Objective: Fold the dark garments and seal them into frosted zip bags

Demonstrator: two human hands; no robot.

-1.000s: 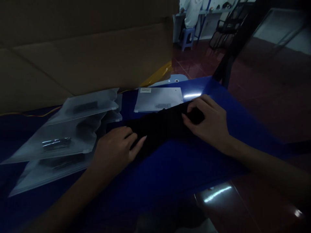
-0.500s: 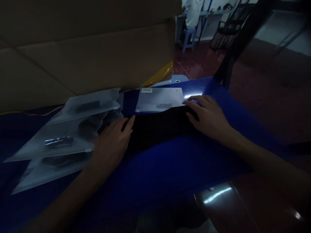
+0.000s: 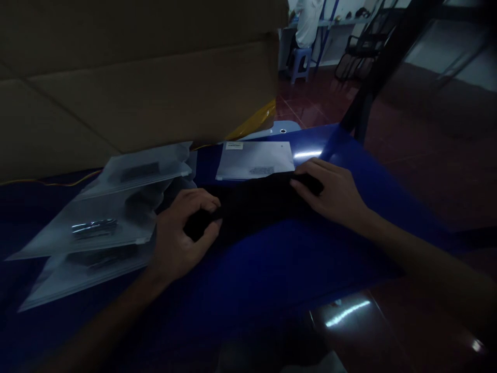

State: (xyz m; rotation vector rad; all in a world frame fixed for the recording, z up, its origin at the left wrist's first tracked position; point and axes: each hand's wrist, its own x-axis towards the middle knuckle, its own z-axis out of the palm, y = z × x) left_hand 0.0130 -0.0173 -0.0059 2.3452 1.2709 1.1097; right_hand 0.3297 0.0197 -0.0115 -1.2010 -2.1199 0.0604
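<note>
A black cloth [image 3: 256, 204] lies stretched across the blue table [image 3: 267, 269]. My left hand [image 3: 186, 230] pinches its left end between thumb and fingers. At the right end, my right hand [image 3: 330, 189] grips the cloth's upper edge between thumb and forefinger. Just behind the cloth lies a flat white zip bag [image 3: 254, 159] with a small label and printed text. Several frosted zip bags [image 3: 112, 207] with dark contents overlap to the left, close to my left hand.
A large cardboard box [image 3: 155, 98] stands along the table's back edge, with yellow tape at its corner. A dark slanted post [image 3: 365, 103] rises at the right. Farther back, a person [image 3: 308, 23] sits on a blue stool [image 3: 301, 65] near a black chair [image 3: 367, 44].
My left hand has gone from lying flat with fingers spread to pinching the cloth. The right thumb and forefinger have closed on the cloth, which is slightly bunched at the left.
</note>
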